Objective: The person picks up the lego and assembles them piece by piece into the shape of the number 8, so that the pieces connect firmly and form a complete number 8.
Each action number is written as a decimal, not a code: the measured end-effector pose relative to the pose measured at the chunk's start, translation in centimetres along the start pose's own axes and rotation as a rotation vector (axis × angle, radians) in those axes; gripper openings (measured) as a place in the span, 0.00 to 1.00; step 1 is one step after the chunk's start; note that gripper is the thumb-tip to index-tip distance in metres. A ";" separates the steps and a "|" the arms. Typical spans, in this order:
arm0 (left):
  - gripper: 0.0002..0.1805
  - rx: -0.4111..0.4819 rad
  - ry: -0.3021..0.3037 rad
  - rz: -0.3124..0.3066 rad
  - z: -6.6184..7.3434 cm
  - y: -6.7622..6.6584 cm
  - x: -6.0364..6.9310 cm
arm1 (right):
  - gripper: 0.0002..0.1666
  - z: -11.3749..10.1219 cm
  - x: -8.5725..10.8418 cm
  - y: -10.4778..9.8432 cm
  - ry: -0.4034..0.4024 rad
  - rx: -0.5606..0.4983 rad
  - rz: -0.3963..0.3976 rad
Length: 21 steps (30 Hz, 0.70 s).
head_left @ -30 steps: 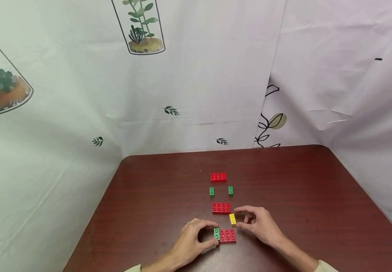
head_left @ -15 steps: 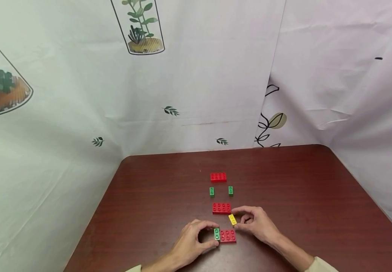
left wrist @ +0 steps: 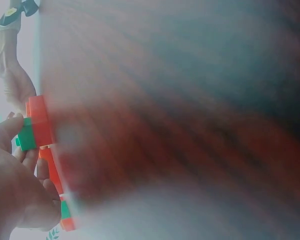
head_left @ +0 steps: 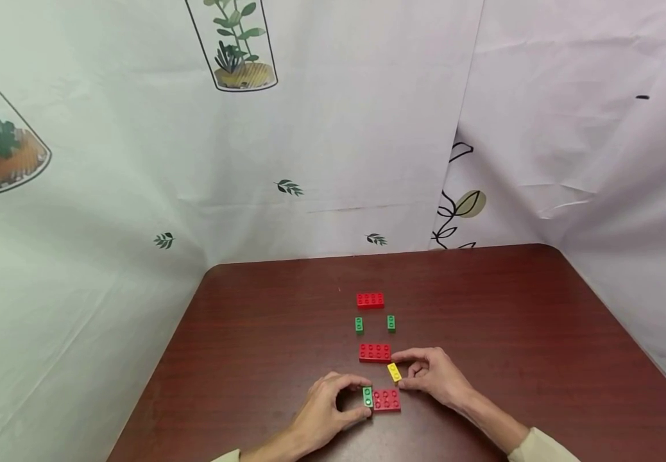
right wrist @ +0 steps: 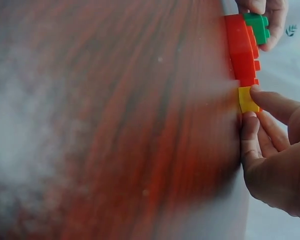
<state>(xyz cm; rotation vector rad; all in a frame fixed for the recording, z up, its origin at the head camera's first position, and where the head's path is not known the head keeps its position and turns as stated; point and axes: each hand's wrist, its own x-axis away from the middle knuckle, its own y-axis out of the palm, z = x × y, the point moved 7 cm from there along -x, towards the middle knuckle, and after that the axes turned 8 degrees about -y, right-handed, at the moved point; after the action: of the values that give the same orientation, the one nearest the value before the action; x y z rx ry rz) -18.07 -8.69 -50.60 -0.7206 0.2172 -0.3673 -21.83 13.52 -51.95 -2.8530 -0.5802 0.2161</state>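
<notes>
A left hand (head_left: 323, 405) pinches a green brick (head_left: 367, 397) endwise, thumb at its near end and forefinger at the far one. The brick sits on top of the near red brick (head_left: 387, 400), over the end closest to that hand; the rest of the red brick extends right from its fingertips, studs bare. Opposite, a right hand (head_left: 443, 380) holds a yellow brick (head_left: 393, 373) between thumb and forefinger — turned at a slant, just beyond the near red brick. Whether the yellow brick touches the table (head_left: 252, 333) cannot be told.

Just ahead and to the left of the right forefinger lies the middle red brick (head_left: 375, 353), near the fingertip. Farther out from both hands stand two more bricks, the left green one (head_left: 358, 325) and the right green one (head_left: 391, 323), well apart from each other. The far red brick (head_left: 370, 300) lies past them, farthest from the hands. Pale sleeves (head_left: 541, 447) show behind the wrists; a white cloth (head_left: 356, 141) printed with plants hangs beyond the table's far edge.
</notes>
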 end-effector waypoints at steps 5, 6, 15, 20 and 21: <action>0.19 -0.006 0.001 0.005 0.1 0.1 -0.1 | 0.27 0.0 -0.2 0.0 -0.010 0.039 -0.001; 0.19 -0.006 0.002 0.005 0.1 0.1 -0.1 | 0.26 0.0 -0.2 0.0 -0.009 0.045 0.000; 0.19 0.000 0.005 0.002 0.1 0.0 0.0 | 0.24 0.1 -0.3 0.0 0.005 0.075 0.010; 0.19 0.004 0.005 0.001 0.2 0.0 0.0 | 0.23 0.0 -0.2 0.0 -0.010 0.061 0.007; 0.18 0.005 0.010 0.005 0.2 0.0 0.0 | 0.23 0.0 -0.3 0.0 -0.012 0.060 0.006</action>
<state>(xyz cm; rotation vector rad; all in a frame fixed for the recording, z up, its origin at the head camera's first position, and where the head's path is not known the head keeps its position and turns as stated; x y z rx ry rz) -18.00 -8.55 -50.45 -0.7136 0.2270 -0.3670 -22.06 13.42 -51.90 -2.7980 -0.5586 0.2473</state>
